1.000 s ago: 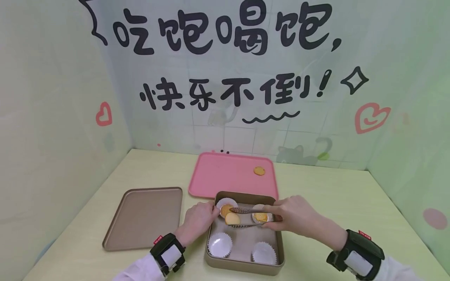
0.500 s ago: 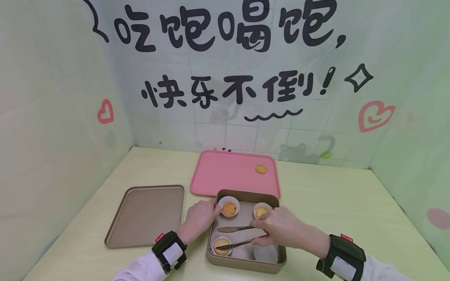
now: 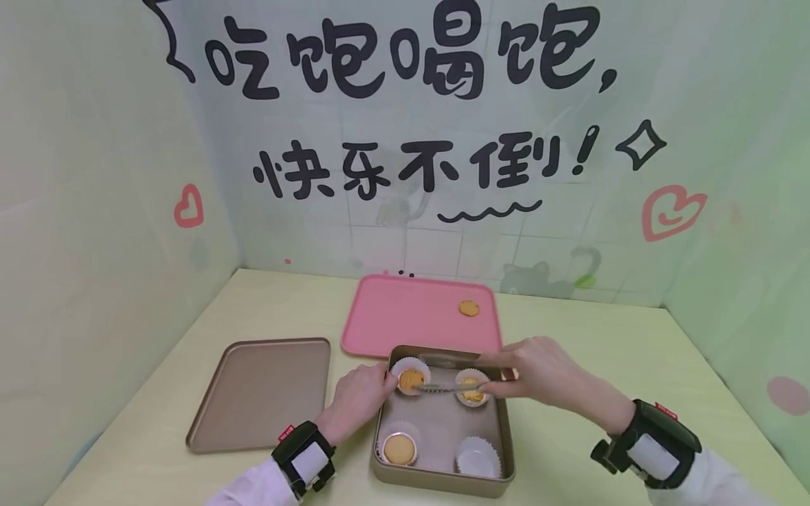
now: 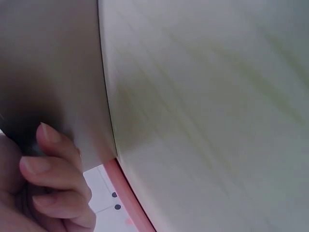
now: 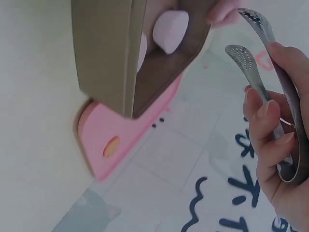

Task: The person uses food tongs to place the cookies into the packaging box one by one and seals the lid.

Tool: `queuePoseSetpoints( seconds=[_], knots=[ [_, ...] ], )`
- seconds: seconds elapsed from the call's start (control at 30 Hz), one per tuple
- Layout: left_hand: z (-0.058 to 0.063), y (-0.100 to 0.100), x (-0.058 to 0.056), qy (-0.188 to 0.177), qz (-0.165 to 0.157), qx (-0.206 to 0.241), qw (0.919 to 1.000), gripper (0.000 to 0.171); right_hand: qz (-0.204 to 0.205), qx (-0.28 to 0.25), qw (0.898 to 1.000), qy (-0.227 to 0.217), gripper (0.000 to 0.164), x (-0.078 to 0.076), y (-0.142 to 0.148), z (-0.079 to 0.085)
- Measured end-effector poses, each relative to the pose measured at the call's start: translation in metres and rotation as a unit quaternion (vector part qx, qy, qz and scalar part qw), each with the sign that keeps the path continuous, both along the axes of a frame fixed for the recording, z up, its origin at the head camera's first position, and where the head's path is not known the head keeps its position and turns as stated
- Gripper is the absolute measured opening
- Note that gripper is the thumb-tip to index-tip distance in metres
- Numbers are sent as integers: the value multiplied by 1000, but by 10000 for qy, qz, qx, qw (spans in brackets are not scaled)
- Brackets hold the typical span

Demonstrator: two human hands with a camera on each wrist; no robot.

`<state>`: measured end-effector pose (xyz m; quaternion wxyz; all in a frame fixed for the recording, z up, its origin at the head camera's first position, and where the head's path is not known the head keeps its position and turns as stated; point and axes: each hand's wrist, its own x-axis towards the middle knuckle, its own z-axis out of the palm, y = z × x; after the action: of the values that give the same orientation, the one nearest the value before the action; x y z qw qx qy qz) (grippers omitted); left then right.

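Observation:
My right hand holds metal tongs above the deep rectangular brown baking tin; the tongs' perforated tips stand apart with nothing between them. At the tin's left wall, my left hand grips the rim, thumb on top and fingers curled outside. White fluted paper cups stand in the tin's corners. A cookie lies in the back left cup, another in the back right cup. The front left cup bears a round pale cookie. Only the white inside shows in the front right cup.
Behind the tin lies a pink tray with one cookie near its right end. A shallow brown tray sits to the left. Printed cloth walls enclose the light wooden table at the back and sides.
With the tongs, my right hand brought a pale cookie to the front left cup and let it go, then rose back and to the right. My left hand stays at the rim.

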<state>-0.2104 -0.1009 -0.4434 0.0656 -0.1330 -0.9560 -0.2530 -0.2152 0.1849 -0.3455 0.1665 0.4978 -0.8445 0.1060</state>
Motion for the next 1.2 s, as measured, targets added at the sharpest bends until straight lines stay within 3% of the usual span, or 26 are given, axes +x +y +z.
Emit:
queuePoseSetpoints(
  seconds=[0.13, 0.23, 0.37, 0.57, 0.73, 0.9, 1.2],
  knots=[
    [0, -1, 0, -28, 21, 22, 10000, 29, -952, 150, 9947, -361, 29, -30, 20, 7],
    [-1, 0, 1, -40, 45, 24, 10000, 29, -1729, 303, 9813, -794, 30, -55, 31, 3],
    [-1, 0, 2, -43, 24, 46, 10000, 28, -2298, 438, 9621, -1403, 24, -83, 42, -9],
    [-1, 0, 2, 33, 30, 56, 10000, 28, -2481, 673, 9527, -1621, 23, -112, 46, -21],
    [0, 0, 3, -53, 10, 114, 9999, 28, -2770, 786, 9372, -1966, 27, -127, 42, -24],
    [-2, 1, 3, -73, 40, 131, 9999, 28, -2940, 818, 9289, -2096, 33, -137, 37, -33],
    [-1, 0, 2, -41, 110, 131, 9998, 27, -3042, 704, 9241, -2204, 33, -144, 28, -40]
  ],
)
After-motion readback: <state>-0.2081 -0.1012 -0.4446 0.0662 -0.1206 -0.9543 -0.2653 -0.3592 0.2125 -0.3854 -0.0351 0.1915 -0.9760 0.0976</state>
